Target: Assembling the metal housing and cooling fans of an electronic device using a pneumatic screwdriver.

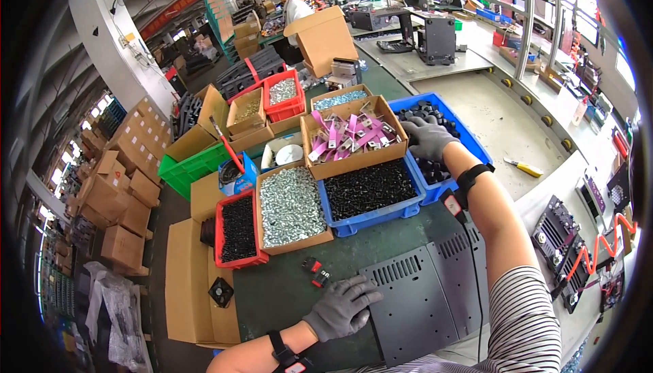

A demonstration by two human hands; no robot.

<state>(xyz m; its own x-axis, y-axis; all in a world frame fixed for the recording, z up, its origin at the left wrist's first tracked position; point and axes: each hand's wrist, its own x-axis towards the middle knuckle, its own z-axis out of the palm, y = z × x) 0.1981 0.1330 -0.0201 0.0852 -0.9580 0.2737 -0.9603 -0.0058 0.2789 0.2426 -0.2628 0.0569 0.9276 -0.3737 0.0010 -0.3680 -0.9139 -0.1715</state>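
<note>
My left hand [345,308], in a grey glove, rests on the left edge of a black metal panel [408,315] with slots and small holes. Its fingers lie stretched over the panel's edge, slightly apart. My right hand [432,139], gloved too, reaches into a blue bin [476,145] of black knob-like parts [430,109]. Its fingers are spread over the parts, their tips partly hidden, and nothing shows in them. Close by that hand is a cardboard box [355,164] of pink-and-silver strips [354,131]. Both wrists wear black bands, and a dark cable hangs from the right one.
A blue tray of black screws [371,189], a carton of silver screws [291,206] and a red bin of black screws [239,230] stand ahead. Small red-and-black pieces [317,272] lie left of the panel. A yellow-handled cutter [524,168] is at right. A person [299,9] stands beyond.
</note>
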